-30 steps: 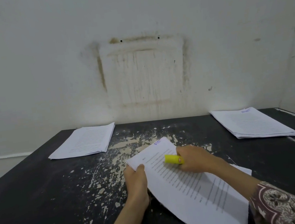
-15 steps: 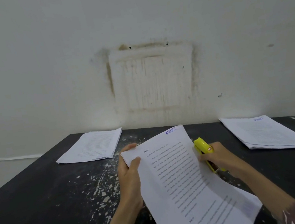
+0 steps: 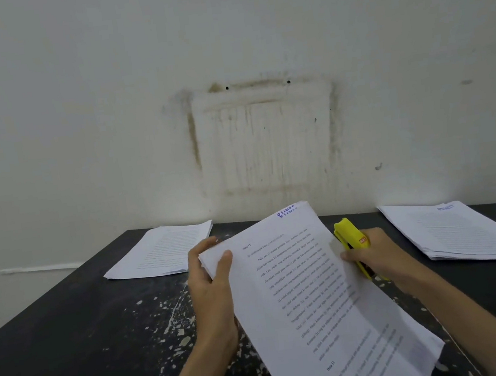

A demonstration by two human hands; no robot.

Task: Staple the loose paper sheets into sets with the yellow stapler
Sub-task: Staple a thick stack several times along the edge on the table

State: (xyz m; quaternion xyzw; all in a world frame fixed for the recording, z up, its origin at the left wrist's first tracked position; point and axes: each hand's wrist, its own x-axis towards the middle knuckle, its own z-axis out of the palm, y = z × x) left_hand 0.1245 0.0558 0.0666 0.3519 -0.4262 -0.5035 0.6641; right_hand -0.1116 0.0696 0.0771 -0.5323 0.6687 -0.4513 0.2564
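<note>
Head view. A set of printed sheets (image 3: pixel 309 292) is held tilted above the black table (image 3: pixel 73 350), its top edge toward the wall (image 3: pixel 223 50); the pages are white, covered in lines of small dark type, with a blue handwritten mark at the top edge; the layered page edges show at the upper left corner. The left hand (image 3: pixel 210 286) grips that corner, thumb on the front face, fingers curled behind. The right hand (image 3: pixel 380 256) is wrapped around the yellow stapler (image 3: pixel 351 237) just beside the right edge of the sheets; the stapler is bright yellow with a small red label on its side, its nose pointing up and away; whether it touches the paper cannot be told. A left paper stack (image 3: pixel 161 251) and a right paper stack (image 3: pixel 464 230) lie flat at the far corners; the tabletop paint is chipped pale near the centre.
</note>
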